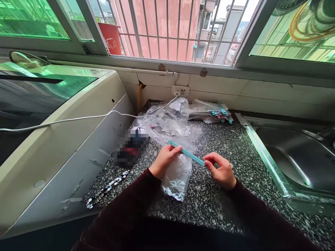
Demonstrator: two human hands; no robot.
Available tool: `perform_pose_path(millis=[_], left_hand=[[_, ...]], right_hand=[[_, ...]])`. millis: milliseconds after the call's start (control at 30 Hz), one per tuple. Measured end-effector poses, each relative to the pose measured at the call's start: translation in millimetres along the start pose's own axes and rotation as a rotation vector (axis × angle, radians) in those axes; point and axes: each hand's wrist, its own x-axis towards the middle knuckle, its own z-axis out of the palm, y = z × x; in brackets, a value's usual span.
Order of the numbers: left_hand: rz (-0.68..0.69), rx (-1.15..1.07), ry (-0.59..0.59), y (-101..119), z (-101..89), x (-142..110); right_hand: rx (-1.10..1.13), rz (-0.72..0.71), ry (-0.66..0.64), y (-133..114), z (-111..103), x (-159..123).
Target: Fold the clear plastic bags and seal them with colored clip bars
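A slim light blue bag clip (pixel 192 156) with a ridged end lies slantwise between my hands. My left hand (pixel 165 159) is closed on it near the ridged end, thumb on top. At the lower right end, my right hand (pixel 220 169) pinches it between thumb and fingers. A small clear plastic bag (pixel 178 177) shows above and below the clip; whether the clip grips it, I cannot tell. Behind my hands lies a crumpled clear plastic bag (pixel 167 118).
At the back, a clear bag holds several blue and pink clips (pixel 221 113). A steel sink (pixel 293 157) is at right, a washing machine (pixel 104 115) at left. A white cable (pixel 115 111) runs to the wall socket (pixel 180 91). A beaded strand (pixel 107 188) and a blurred dark object (pixel 131 148) lie left.
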Motion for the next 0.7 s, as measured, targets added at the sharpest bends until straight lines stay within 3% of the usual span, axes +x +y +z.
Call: perform_pose_path(millis=[100,167,333,533,700], left_hand=[[0.003,-0.003,0.004,-2.9,2.1,0.1],[0.008,-0.012,0.011,-4.5,2.5,0.2],[0.003,-0.033,-0.02,-6.8,3.3,-0.4],[-0.044,-0.016,-0.108,-9.9,5.8,-3.4],[-0.044,0.013,-0.254,-8.7,2.5,-3.4]], right_hand=[[-0.196,-0.247,0.011,-5.6,0.9,-3.4],[-0.279,-0.32,0.04,-7.7,2.0,-4.5],[-0.438,-0.374,0.093,-6.4,3.8,-4.4],[-0.693,-0.441,-0.001,-6.5,4.8,-3.8],[-0.599,-0.412,0.036,-6.0,0.8,-2.3]])
